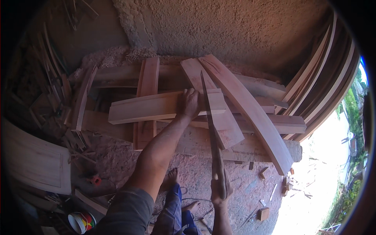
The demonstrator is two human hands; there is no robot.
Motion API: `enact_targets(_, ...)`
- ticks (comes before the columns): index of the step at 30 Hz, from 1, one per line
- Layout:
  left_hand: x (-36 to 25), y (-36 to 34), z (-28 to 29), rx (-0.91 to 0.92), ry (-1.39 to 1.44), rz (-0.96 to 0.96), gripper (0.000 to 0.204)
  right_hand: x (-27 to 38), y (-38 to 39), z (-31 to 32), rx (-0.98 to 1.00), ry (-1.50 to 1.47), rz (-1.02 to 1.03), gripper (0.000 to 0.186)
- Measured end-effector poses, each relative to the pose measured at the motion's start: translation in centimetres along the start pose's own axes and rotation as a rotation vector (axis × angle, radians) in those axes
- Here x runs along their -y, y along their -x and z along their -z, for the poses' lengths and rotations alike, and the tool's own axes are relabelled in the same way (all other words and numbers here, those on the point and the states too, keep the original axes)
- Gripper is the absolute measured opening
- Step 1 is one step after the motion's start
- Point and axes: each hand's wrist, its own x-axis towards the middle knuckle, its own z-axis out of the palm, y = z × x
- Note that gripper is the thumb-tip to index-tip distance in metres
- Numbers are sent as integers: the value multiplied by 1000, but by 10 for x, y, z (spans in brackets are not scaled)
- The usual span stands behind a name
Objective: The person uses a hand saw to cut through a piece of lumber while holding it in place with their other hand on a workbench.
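My left hand (189,102) is closed on a pale plank (145,108) lying crosswise over a reddish board (145,139) and a shorter slanted board (231,131). My right hand (221,192) grips the wooden handle of a long handsaw (213,139). The narrow-looking blade runs away from me, crossing the pale plank just right of my left hand, with its tip over the slanted board. Whether its teeth are in the wood I cannot tell. A long diagonal board (260,125) lies to the right of the saw.
A rough timber bench (196,145) supports the boards, against a plastered wall (227,27). Long strips (321,74) lean at the right, beside a bright opening. A pale panel (35,156) and a bucket (80,222) are at left. Offcuts (264,213) and my bare feet (172,176) are below.
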Motion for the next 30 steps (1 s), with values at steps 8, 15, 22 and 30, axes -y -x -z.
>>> enact_targets(8, -5, 0, -1, 26, 7, -2, 11, 0, -40, -21, 11, 72, 106, 55)
enact_targets(15, 4, -1, 1, 8, -4, -4, 9, -4, 22, 12, 105, 35, -16, 56)
enact_targets(22, 5, 1, -11, -37, -1, -28, 9, -13, 3, -11, -3, 111, 131, 54)
enact_targets(30, 7, 3, 7, -9, 2, -7, 12, 8, 4, 7, 183, 0, -50, 54)
